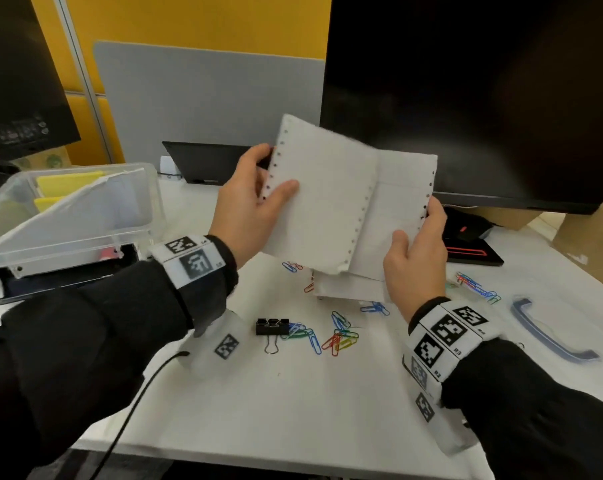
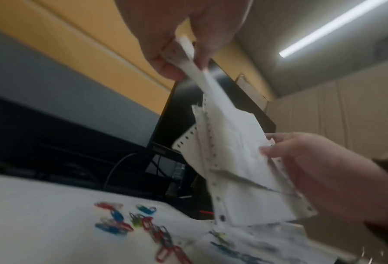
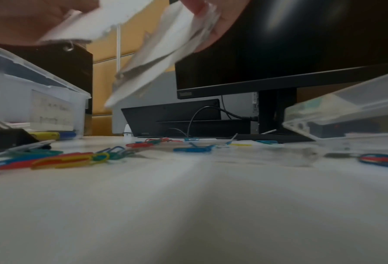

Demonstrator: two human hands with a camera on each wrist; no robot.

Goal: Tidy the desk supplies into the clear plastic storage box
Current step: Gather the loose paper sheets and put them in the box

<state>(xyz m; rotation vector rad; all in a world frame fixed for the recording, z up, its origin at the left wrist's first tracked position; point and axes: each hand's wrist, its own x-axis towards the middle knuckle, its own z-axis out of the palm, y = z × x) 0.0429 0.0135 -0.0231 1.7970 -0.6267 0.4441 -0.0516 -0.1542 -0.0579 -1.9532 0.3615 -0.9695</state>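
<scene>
Holding a loose sheaf of paper [image 1: 331,199] above the tabletop [image 1: 293,403], the left hand [image 1: 255,202] pinches its left edge with thumb on top, while the right hand [image 1: 416,251] pinches the lower right corner. The sheets are thin, white and limp, with rows of punched holes along both side strips and ragged torn ends. They are fanned out of line rather than squared, so the likeliest slip is a sheet sliding free and dropping onto the second pile of paper [image 1: 348,289] below, or onto the paper clips [image 1: 334,336] scattered beneath. The torn edges could also snag on the box rim and crumple as the sheaf goes in.

The clear plastic storage box [image 1: 85,216] stands well to the left, propped at a tilt on something dark, already holding yellow and white sheets. Its walls are smooth and glossy, and judging by the tilt it could rock if the paper is pushed in hard.

The paper clips are small, slick, plastic-coated wire in red, blue, green and yellow. A black binder clip [image 1: 272,327] with wire handles lies just beside them.
</scene>
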